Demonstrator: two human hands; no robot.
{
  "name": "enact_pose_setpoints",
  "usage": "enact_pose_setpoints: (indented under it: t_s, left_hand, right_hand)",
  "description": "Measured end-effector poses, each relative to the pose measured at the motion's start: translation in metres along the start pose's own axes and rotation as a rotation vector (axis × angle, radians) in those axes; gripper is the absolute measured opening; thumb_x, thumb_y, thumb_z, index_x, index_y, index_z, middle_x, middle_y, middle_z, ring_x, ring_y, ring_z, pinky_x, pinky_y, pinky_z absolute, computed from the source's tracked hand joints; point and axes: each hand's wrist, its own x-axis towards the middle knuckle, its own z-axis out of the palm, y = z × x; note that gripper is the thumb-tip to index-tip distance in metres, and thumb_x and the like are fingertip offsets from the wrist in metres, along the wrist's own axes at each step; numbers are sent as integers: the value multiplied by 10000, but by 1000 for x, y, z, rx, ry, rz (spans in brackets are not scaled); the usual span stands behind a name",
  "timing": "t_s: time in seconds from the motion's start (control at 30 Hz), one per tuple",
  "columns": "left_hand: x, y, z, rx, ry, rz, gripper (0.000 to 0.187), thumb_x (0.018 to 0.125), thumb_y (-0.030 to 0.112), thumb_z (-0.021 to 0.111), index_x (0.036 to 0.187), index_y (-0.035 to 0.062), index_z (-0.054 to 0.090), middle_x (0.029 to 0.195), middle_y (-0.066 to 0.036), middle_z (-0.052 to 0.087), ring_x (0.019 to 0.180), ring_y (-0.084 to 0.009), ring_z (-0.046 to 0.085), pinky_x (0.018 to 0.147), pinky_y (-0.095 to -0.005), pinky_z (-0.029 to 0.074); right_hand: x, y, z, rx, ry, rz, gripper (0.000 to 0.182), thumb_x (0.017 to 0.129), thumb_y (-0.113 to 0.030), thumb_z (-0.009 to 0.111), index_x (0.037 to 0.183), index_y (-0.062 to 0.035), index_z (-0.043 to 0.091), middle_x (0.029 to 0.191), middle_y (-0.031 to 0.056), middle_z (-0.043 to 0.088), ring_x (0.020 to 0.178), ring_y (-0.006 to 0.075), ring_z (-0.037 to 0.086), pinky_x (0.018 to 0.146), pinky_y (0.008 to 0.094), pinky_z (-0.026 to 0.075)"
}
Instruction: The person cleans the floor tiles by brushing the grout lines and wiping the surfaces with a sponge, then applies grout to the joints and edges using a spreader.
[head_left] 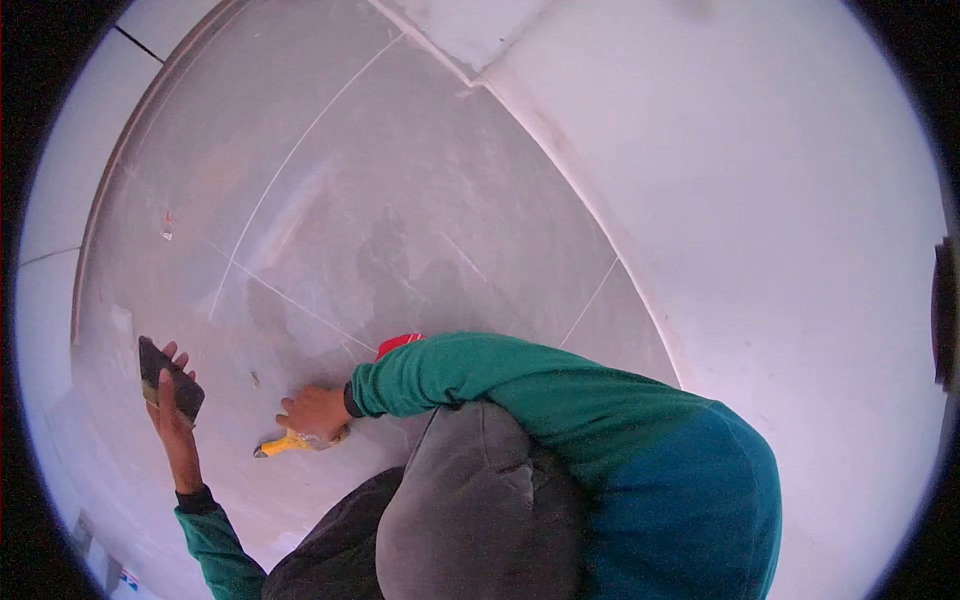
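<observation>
Out to the left, my left hand [172, 400] is closed around a dark, flat rectangular object [172, 378] with a paler yellowish lower edge, held up at a tilt. My right hand [316, 413] is low near the floor, its fingers curled over a yellow-handled tool [283, 443]. The black tip of that handle points left, and its other end is hidden under the palm. Just behind my right sleeve, part of a red object [400, 344] shows.
Grey floor [350, 200] with thin pale lines spreads ahead, bounded by a white wall [760, 220] on the right. A small scrap [167, 228] lies far left. My bent knee [480, 500] fills the near middle. A dark fixture [943, 315] sits at the far right edge.
</observation>
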Motion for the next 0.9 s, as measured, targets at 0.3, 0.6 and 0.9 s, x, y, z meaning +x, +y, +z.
enact_pose_setpoints:
  t_s: [0.3,0.6,0.9]
  left_hand:
    - [15,-2,-21,-162,75,48,580,850,294,504,1322,37,284,1246,-155,441,1096,-258,468,908,-373,391]
    - [13,28,2,-102,-10,44,581,843,288,511,1315,29,293,1225,-135,464,1071,-236,488,884,-348,406]
    - [5,22,-1,-25,-77,-95,618,813,337,565,1291,16,341,1190,-122,489,1030,-215,503,843,-323,431]
  right_hand:
    - [-76,43,-60,499,277,437,425,723,-186,565,1093,-10,451,821,162,598,780,331,580,671,410,441]
    - [-247,43,-159,866,438,118,407,715,-153,662,1077,-11,544,908,30,617,805,116,576,708,257,481]
    - [-324,34,-202,173,997,718,332,764,-205,636,1036,-29,562,982,88,601,904,222,574,785,335,460]
